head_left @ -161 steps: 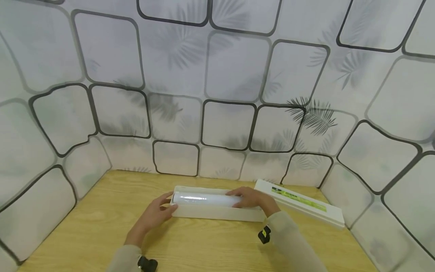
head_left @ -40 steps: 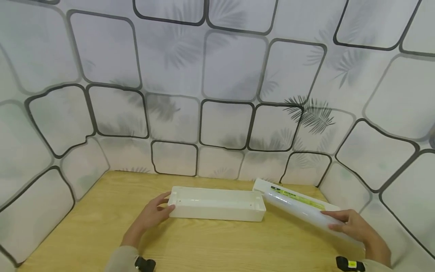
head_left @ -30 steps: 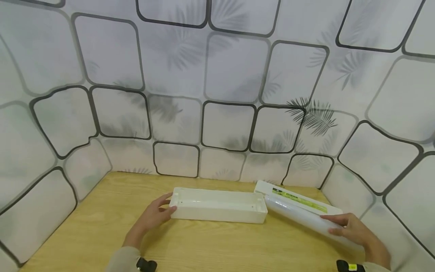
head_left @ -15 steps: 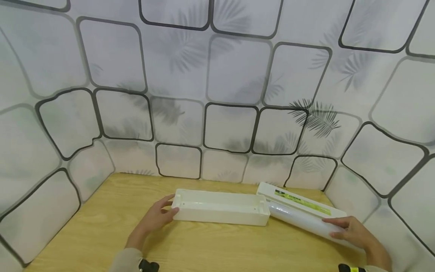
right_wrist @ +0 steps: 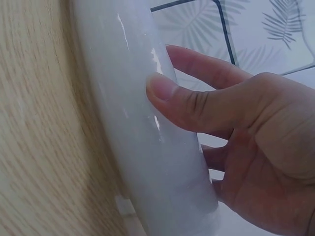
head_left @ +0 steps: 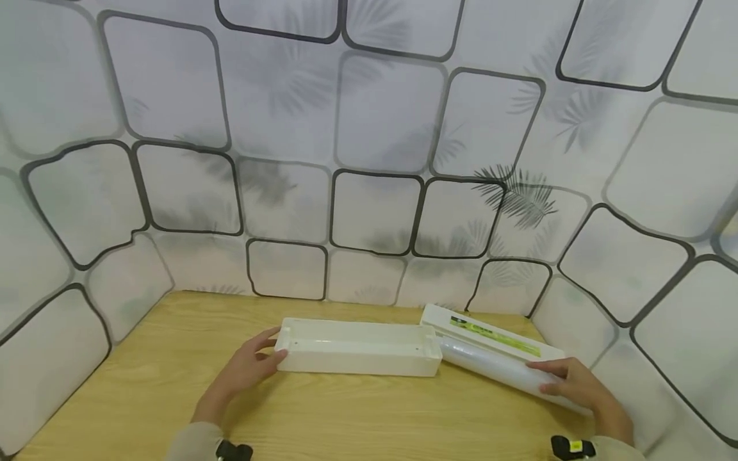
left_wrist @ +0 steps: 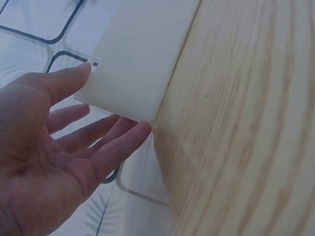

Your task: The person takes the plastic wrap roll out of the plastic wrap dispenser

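A long white open-topped box point(head_left: 357, 363) lies on the wooden table, with a bare inside. At its left end my left hand point(head_left: 245, 365) holds it, thumb at the front corner and fingers along the end wall; the left wrist view shows these fingers nearly straight against the box point(left_wrist: 142, 54). To the right of the box, a shiny whitish roll of cling film point(head_left: 490, 363) lies slanted along the lid. My right hand point(head_left: 576, 387) grips the roll near its closer end. In the right wrist view the thumb presses the film roll point(right_wrist: 123, 98), and some fingers are hidden behind it.
A white lid point(head_left: 441, 318) with a green label lies slanted behind the roll at the back right. Patterned cloth walls point(head_left: 375, 211) close off the back and both sides of the wooden table point(head_left: 346, 416).
My right hand has lifted the cling film roll out of the box and moved it right, beside the lid, then lowered it slightly. My left hand stays at the box's left end.
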Available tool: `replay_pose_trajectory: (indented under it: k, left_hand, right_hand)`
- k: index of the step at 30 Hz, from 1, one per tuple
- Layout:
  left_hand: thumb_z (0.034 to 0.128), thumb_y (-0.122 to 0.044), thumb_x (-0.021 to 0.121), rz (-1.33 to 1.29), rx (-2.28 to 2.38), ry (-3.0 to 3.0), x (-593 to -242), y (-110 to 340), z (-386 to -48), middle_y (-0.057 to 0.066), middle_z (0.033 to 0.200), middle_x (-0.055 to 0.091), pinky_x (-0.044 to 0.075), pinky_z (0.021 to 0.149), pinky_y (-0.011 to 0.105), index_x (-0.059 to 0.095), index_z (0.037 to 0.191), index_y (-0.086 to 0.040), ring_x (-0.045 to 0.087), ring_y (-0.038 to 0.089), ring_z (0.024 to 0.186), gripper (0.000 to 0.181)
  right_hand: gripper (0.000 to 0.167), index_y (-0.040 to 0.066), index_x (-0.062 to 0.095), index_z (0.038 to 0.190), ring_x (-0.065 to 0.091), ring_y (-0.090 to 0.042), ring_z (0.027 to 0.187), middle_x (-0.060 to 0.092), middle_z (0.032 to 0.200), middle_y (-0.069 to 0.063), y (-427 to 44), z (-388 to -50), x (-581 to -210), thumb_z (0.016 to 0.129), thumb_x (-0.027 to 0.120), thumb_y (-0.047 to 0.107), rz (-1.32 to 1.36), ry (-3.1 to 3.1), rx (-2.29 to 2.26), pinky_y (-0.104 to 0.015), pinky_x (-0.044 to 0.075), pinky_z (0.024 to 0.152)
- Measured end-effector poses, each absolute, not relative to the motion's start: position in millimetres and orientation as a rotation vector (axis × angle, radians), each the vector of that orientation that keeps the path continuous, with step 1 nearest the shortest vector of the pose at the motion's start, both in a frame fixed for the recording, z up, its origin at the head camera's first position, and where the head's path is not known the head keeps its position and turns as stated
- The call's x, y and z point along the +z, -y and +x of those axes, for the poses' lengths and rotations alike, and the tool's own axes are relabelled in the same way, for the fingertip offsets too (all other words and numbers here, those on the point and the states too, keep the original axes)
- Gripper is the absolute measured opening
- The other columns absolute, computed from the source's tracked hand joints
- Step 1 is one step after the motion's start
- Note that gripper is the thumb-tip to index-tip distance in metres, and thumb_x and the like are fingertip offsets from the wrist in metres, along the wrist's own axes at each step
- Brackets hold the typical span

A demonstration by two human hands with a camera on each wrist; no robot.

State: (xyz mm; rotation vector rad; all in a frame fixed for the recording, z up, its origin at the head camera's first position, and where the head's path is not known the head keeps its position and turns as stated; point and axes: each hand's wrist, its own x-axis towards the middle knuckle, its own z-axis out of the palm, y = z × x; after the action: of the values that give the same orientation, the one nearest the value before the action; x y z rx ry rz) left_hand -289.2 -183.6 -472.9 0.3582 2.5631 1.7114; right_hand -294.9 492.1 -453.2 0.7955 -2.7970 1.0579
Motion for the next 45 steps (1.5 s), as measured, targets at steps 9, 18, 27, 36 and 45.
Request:
replay_pose_trajectory:
  k: [9,18,27,36,45]
  left_hand:
    - [0.1011,-0.02,0.066,0.293,1.71,-2.57,-470.2,181.0,-290.5,0.039,0.148,0.048,0.064,0.083,0.04,0.038,0.156,0.001,0.071,0.039,0.11,0.065]
    - [0.102,-0.021,0.066,0.284,1.711,-2.572,-465.9,182.0,-288.8,0.038,0.149,0.047,0.064,0.085,0.043,0.039,0.157,-0.001,0.07,0.039,0.11,0.064]
    - [0.1016,-0.018,0.066,0.277,1.711,-2.585,-468.6,182.3,-289.6,0.039,0.147,0.048,0.064,0.083,0.041,0.039,0.156,0.001,0.071,0.04,0.11,0.064]
    - [0.102,-0.02,0.065,0.295,1.726,-2.562,-471.7,183.8,-286.5,0.039,0.149,0.046,0.064,0.085,0.042,0.037,0.157,0.001,0.07,0.04,0.111,0.065]
    - [0.1028,-0.021,0.065,0.301,1.699,-2.576,-474.9,184.6,-290.0,0.037,0.152,0.044,0.064,0.086,0.043,0.038,0.157,-0.001,0.069,0.041,0.114,0.063]
  right_hand:
    - [0.038,-0.004,0.07,0.127,0.044,0.026,0.114,0.061,0.121,0.037,-494.4,-295.1,-444.7,0.091,0.076,0.005,0.782,2.892,1.137,-0.002,0.044,0.086]
    - [0.039,-0.006,0.07,0.127,0.047,0.026,0.111,0.062,0.119,0.037,-492.5,-300.6,-444.8,0.089,0.077,0.004,0.781,2.906,1.201,-0.006,0.05,0.082]
    - [0.055,-0.01,0.067,0.128,0.052,0.02,0.1,0.071,0.125,-0.027,-483.7,-297.4,-434.3,0.085,0.083,0.02,0.491,3.086,0.906,-0.014,0.053,0.08]
    - [0.052,-0.011,0.067,0.127,0.056,0.017,0.099,0.071,0.122,-0.029,-483.6,-294.1,-436.0,0.086,0.082,0.017,0.544,3.084,0.936,-0.014,0.054,0.078]
    - [0.053,-0.013,0.065,0.127,0.055,0.02,0.101,0.071,0.123,-0.029,-481.7,-295.4,-433.5,0.087,0.082,0.018,0.503,3.117,0.94,-0.01,0.05,0.081]
